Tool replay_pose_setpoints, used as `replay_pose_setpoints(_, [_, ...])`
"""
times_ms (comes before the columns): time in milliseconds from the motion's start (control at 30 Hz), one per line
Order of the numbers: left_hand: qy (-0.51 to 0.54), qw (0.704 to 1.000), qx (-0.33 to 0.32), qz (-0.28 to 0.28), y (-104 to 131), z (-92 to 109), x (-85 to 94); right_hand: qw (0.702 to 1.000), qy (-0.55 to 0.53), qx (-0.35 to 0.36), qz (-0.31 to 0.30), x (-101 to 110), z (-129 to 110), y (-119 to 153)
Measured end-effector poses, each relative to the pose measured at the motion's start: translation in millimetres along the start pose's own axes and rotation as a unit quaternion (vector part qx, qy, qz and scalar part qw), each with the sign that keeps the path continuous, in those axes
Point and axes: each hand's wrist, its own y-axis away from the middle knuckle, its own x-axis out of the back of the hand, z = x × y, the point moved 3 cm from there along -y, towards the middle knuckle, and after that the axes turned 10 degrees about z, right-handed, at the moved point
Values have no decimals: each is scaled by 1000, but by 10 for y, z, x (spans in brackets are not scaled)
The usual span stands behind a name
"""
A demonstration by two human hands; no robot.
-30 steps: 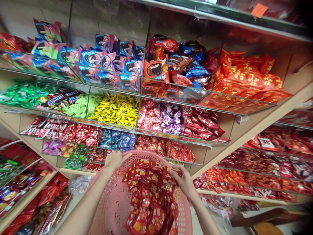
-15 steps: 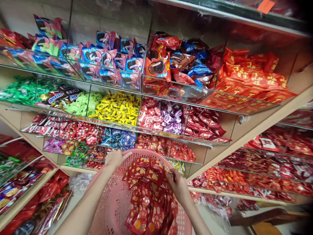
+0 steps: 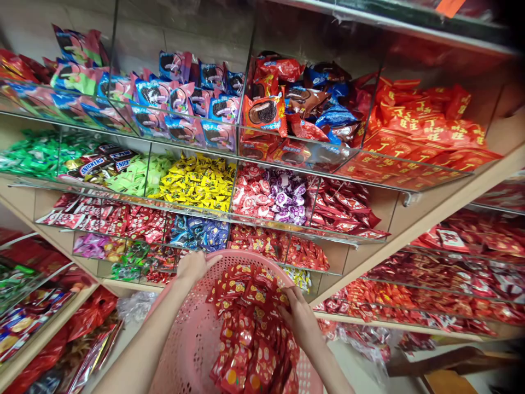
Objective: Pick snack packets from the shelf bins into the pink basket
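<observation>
While the left hand (image 3: 192,266) curled its fingers over the rim of the pink basket (image 3: 186,339) at about ten o'clock, the right hand (image 3: 301,318) lay at three o'clock on the heap of red sweet packets (image 3: 248,328) inside it, fingers bent down among them; whether they had hold of any could not be told. Beyond the basket, at twelve o'clock, stood glass-fronted shelves (image 3: 287,235) of wrapped sweets.

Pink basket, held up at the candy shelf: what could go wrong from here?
1. The pink basket is gripped at its rim by the left hand alone; it might tip.
2. The red packets are heaped toward the far rim, so some may spill as the right hand digs into them.
</observation>
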Motion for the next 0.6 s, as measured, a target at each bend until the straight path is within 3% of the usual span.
replay_pose_setpoints(133, [-1,1000,1,1,-8,4,9,1000,1,9,11,-14,-19,-7])
replay_pose_setpoints(233, [2,1000,5,-6,-12,6,10,999,42,1,13,106,-50,-92])
replay_pose_setpoints(400, [-3,1000,3,-1,-16,5,2,996,64,17,62,286,-217,-588])
replay_pose_setpoints(500, [-3,1000,1,4,-13,4,-4,996,62,5,57,112,-314,-1009])
replay_pose_setpoints(600, [-1,1000,3,1,-6,-1,-13,994,82,-72,-2,-215,-354,-1380])
